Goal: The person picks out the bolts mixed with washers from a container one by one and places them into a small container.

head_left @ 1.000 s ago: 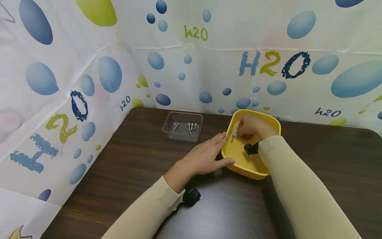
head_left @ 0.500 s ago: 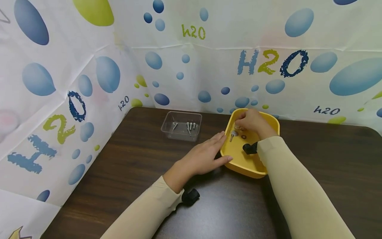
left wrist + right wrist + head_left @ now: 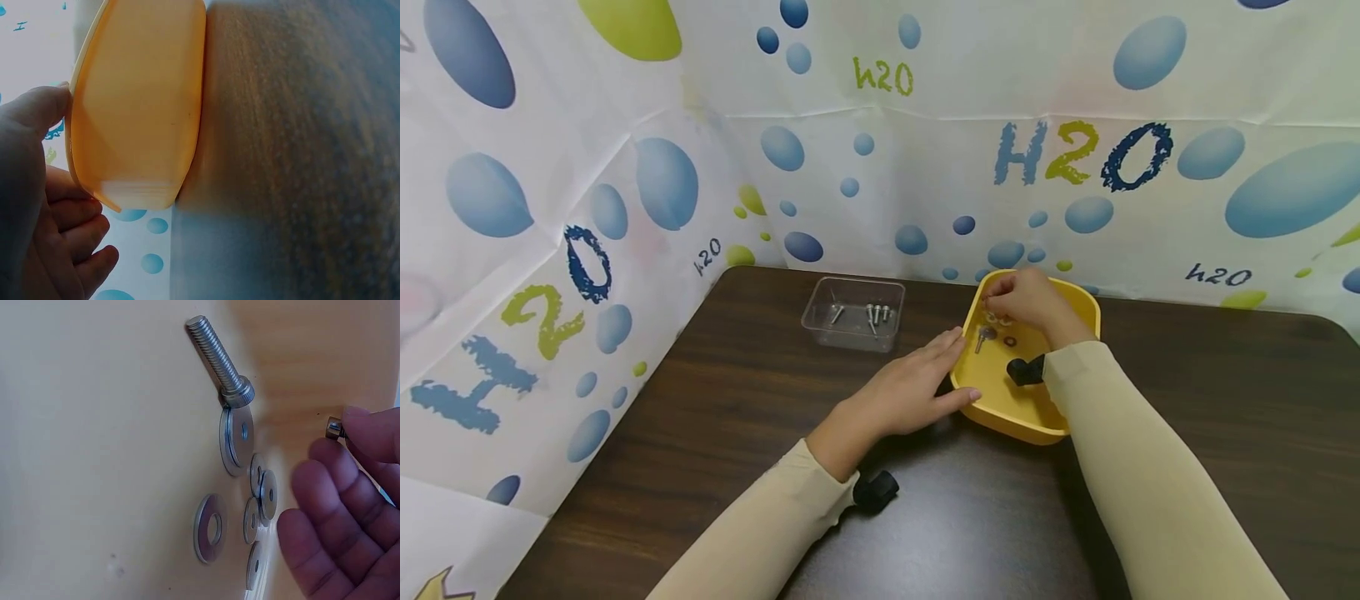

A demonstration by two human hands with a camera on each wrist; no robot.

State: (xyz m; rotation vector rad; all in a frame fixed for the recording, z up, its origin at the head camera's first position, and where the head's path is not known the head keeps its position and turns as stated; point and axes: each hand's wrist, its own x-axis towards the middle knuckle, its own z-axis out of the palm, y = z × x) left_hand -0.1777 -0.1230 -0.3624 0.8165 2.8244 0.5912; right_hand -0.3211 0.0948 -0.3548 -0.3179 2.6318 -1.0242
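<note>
Nearest us, our left hand [image 3: 898,392] lies along the left wall of the yellow tray [image 3: 1011,427], its thumb at the near left corner; it rests there more than it grips. Light, even pressure should keep the tray from sliding on the desk [image 3: 737,375].

Deeper in, by the tray's left wall, a bolt [image 3: 219,359] lies with its head against two large washers [image 3: 236,447], so we had best keep our wrist high over them.

Toward the far left corner, our right hand [image 3: 1033,300] pinches a small metal piece [image 3: 333,429] between thumb and fingertip; we cannot tell what it is. With small washers [image 3: 267,506] so near, we would do well to curl the spare fingers away and lift straight up.

Along the desk's far edge, left of the tray, a clear box [image 3: 850,338] holds loose screws [image 3: 877,314].
</note>
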